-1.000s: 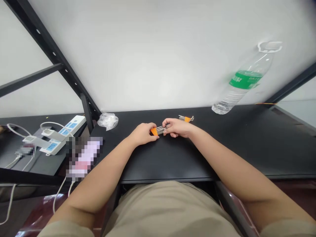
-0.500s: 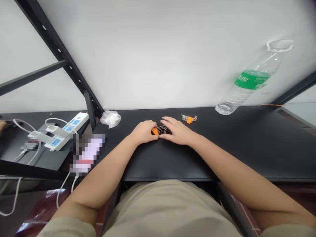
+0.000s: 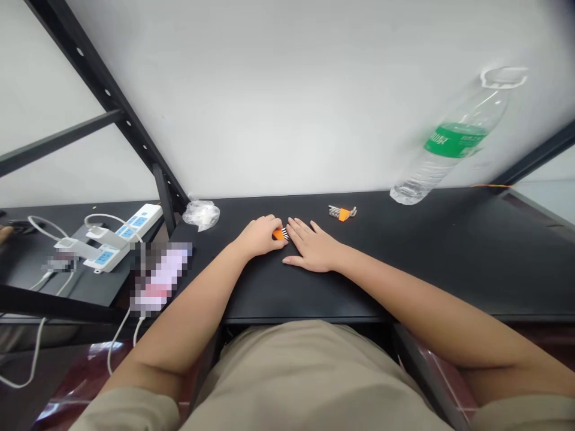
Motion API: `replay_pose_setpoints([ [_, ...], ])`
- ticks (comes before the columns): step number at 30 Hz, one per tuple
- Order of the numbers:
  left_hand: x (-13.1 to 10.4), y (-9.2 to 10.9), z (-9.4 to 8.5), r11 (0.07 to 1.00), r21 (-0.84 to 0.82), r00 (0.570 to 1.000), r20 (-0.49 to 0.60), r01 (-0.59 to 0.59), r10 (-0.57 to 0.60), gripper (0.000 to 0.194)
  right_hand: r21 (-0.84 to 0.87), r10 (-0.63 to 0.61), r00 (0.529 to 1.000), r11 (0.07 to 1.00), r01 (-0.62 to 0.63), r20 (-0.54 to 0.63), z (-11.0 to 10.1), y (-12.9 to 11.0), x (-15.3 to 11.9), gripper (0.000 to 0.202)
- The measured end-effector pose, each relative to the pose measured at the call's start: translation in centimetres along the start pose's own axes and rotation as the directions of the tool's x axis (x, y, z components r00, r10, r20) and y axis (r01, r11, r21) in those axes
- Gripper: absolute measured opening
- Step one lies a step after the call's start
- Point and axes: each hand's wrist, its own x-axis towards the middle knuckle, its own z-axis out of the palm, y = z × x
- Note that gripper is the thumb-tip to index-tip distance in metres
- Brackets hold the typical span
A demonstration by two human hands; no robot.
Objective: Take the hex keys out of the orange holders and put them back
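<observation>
From where I stand, the person's left hand (image 3: 259, 237) is curled at the near middle of the black, smooth-topped worktop (image 3: 431, 257), its grip pinching a small orange plastic holder (image 3: 280, 234) between thumb and fingers. A row of thin, silvery metal rods (image 3: 286, 233) pokes out of that holder toward the right hand (image 3: 314, 246). The right hand lies palm down with its grip spread: four fingers stretched out, thumb set apart toward the person. Its fingertips are right at the rods and hide their far ends, so I can't tell whether they press on them or only rest over them.

Beyond the right hand, on the same worktop, lies a second orange holder with silvery bent rods (image 3: 344, 214), touched by neither hand.

To handle the rods well, I'd say, the left pinch should be firm enough that the holder can't twist, while the right fingers bear evenly across the whole row. Pushing on one end alone would probably skew it, and lifting the fingertips slightly would let the person see how the rods sit.
</observation>
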Motion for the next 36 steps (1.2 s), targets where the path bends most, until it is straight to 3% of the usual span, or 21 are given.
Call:
replay_pose_setpoints([
  [12, 0.0, -0.3, -0.4, 1.0, 0.002, 1.0, -0.006, -0.027, 0.027, 0.02, 0.007, 0.058, 0.998, 0.998, -0.058, 0.022, -0.8, -0.6, 0.1, 0.108],
  [16, 0.0, 0.0, -0.5, 0.977, -0.035, 0.978, -0.032, -0.208, 0.207, 0.023, -0.017, 0.066, 0.997, 0.998, -0.065, 0.047, -1.0, -0.8, 0.2, 0.112],
  [20, 0.5, 0.0, -0.2, 0.93, -0.08, 0.933, -0.051, -0.36, 0.356, 0.008, -0.043, 0.07, 0.995, 0.997, -0.068, 0.069, -1.4, -1.0, 0.2, 0.114],
  [33, 1.1, -0.6, 0.6, 0.945, -0.152, 0.956, -0.02, -0.291, 0.291, 0.002, -0.04, 0.071, 0.997, 0.997, -0.069, 0.04, -1.1, -0.9, 0.4, 0.111],
  [36, 1.0, -1.0, 0.6, 0.948, -0.159, 0.96, -0.006, -0.276, 0.279, 0.01, -0.05, 0.075, 0.996, 0.996, -0.073, 0.044, -1.1, -0.8, 0.4, 0.112],
])
